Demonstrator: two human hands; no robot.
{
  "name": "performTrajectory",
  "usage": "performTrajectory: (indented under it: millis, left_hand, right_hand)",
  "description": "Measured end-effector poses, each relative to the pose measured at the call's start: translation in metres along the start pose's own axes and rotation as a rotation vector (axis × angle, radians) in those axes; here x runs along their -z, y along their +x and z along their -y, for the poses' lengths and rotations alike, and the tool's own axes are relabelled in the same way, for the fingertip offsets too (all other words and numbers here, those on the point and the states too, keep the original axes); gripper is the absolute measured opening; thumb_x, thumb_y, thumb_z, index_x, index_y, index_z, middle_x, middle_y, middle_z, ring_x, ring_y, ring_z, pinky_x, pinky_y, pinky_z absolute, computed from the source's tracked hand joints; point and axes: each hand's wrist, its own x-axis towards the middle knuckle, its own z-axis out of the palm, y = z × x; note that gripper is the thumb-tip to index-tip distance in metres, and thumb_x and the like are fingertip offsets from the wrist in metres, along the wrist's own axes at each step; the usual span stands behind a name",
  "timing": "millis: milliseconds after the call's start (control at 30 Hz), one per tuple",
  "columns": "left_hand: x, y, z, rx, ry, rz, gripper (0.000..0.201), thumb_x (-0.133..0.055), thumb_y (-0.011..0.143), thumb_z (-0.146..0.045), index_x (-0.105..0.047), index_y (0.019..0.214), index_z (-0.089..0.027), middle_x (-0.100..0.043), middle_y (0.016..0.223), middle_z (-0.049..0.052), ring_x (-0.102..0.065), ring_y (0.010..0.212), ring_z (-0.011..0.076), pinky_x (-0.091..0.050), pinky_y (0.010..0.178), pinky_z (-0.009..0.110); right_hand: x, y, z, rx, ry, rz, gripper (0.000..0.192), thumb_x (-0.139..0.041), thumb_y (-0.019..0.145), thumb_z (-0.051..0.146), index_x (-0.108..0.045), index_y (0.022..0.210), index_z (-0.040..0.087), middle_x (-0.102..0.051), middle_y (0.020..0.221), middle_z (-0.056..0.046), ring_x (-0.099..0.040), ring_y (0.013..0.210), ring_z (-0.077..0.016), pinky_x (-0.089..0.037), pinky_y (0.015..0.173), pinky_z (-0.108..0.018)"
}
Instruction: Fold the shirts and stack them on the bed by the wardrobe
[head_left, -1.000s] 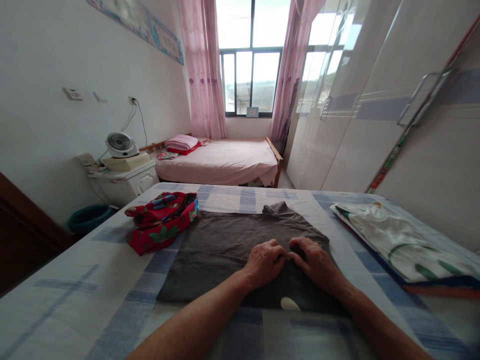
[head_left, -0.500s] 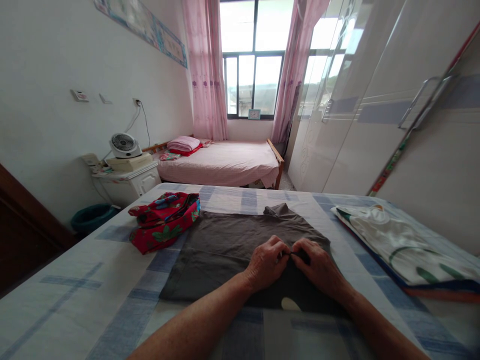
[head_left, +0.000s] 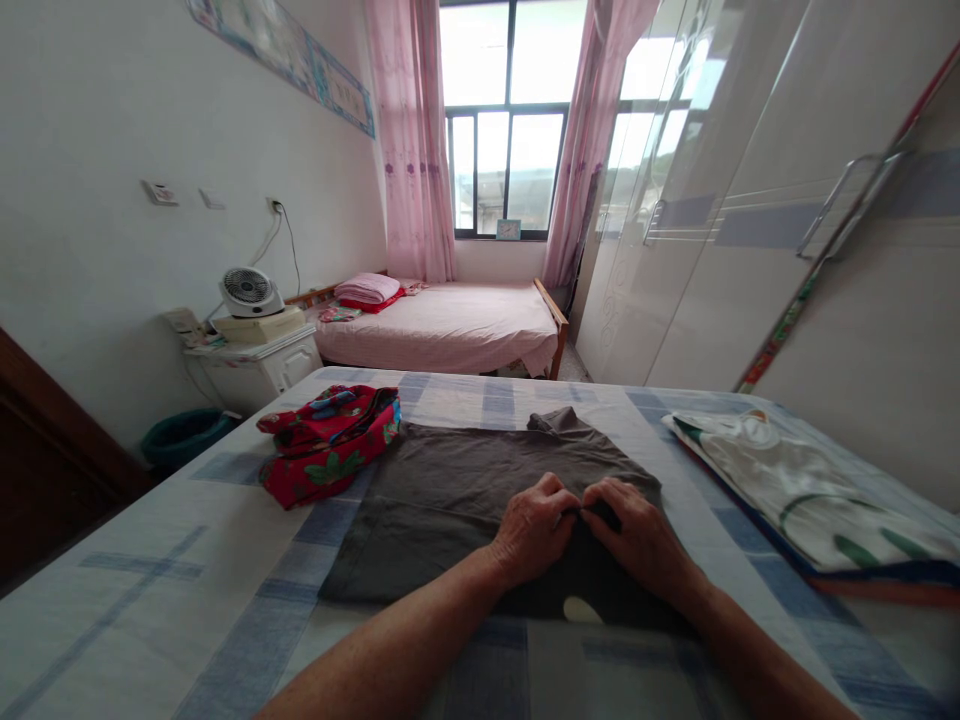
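A dark grey T-shirt (head_left: 442,500) lies spread on the bed in front of me, its collar end pointing to the far right and a pale spot near its front edge. My left hand (head_left: 536,525) pinches the cloth at the shirt's right half. Fingertips almost touching it, my right hand (head_left: 626,525) pinches the same patch of cloth from the other side. What exactly lies between the fingertips is too small to make out beyond dark fabric.
Red floral cloth (head_left: 330,440) lies bunched against the shirt's left side. Folded white clothes (head_left: 810,490) are stacked at right on the blue-checked sheet (head_left: 135,600). Beyond stand a pink-covered bed (head_left: 457,320), a nightstand (head_left: 259,370) with a fan (head_left: 250,290), and a white wardrobe (head_left: 720,270).
Almost nothing differs. Both hands stay pinched on the shirt at the same spot, with only a slight shift of the fingers.
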Motion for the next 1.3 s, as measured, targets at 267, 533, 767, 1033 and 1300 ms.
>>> performTrajectory:
  millis: [267,533,767,1033,1300]
  left_hand:
    - [-0.001,0.001,0.000,0.047,0.064,-0.002,0.017,-0.044,0.087,-0.024,-0.061,0.087,-0.022,-0.053,0.089,0.000,-0.055,0.074,0.0112,-0.042,0.066,0.021]
    - [0.000,0.001,-0.001,0.072,0.062,-0.009,0.018,-0.045,0.086,-0.024,-0.062,0.087,-0.023,-0.053,0.088,0.000,-0.055,0.074,0.0110,-0.042,0.067,0.021]
    - [-0.003,0.001,0.002,0.071,0.064,-0.016,0.020,-0.045,0.086,-0.025,-0.065,0.086,-0.024,-0.053,0.089,0.000,-0.055,0.075,0.0109,-0.042,0.067,0.021]
    - [-0.004,0.002,0.002,0.058,0.038,-0.024,0.016,-0.046,0.084,-0.020,-0.062,0.084,-0.022,-0.054,0.092,0.000,-0.055,0.076,0.0108,-0.043,0.069,0.021]
    - [-0.002,0.002,0.001,0.105,0.046,0.024,0.014,-0.048,0.083,-0.021,-0.059,0.091,-0.022,-0.056,0.095,0.000,-0.056,0.078,0.0122,-0.044,0.070,0.022]
  right_hand:
    - [-0.001,-0.001,-0.001,-0.012,0.027,0.061,0.002,-0.053,0.082,0.019,-0.055,0.083,0.021,-0.060,0.084,-0.002,-0.056,0.084,-0.0167,-0.044,0.078,-0.031]
    - [-0.002,-0.001,-0.004,-0.048,0.000,0.053,0.004,-0.055,0.082,0.025,-0.055,0.080,0.021,-0.061,0.082,-0.002,-0.057,0.081,-0.0166,-0.044,0.075,-0.030]
    - [-0.002,-0.001,-0.004,-0.079,0.011,0.120,0.004,-0.053,0.083,0.024,-0.055,0.080,0.021,-0.060,0.084,-0.002,-0.056,0.083,-0.0173,-0.043,0.077,-0.032]
    - [-0.005,-0.001,-0.007,-0.073,0.041,0.154,0.005,-0.052,0.084,0.023,-0.056,0.086,0.022,-0.061,0.087,-0.003,-0.056,0.087,-0.0173,-0.043,0.080,-0.032]
    - [-0.008,-0.002,-0.012,-0.071,0.027,0.133,0.011,-0.049,0.086,0.028,-0.057,0.084,0.021,-0.062,0.086,-0.004,-0.057,0.084,-0.0172,-0.044,0.077,-0.032]
